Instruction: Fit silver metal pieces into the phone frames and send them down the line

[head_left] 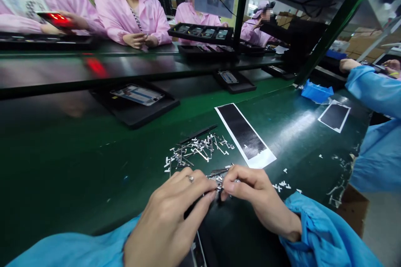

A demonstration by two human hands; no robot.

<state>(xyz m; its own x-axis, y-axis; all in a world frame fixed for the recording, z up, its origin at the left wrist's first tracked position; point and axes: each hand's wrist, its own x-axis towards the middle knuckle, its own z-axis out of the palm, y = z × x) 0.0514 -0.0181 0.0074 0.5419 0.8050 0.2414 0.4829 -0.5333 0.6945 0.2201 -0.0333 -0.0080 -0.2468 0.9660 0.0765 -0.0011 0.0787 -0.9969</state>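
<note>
My left hand reaches in from the lower left, a ring on one finger, its thumb and index finger pinched together. Opposite it, my right hand also has its fingertips closed. Between the two sets of fingertips is something small and silvery, too small and covered to name. Thin dark strips lie just behind the fingers. Farther off is a loose pile of thin metallic strips with white tabs, beside a black pen-like stick. Under my hands, a dark tray with a flat framed part is partly hidden.
A white-edged black sheet lies beyond my right hand, with small white tabs nearer. Black trays stand along the raised shelf. A blue bin is at the right, near a co-worker's blue sleeve. People in pink sit opposite.
</note>
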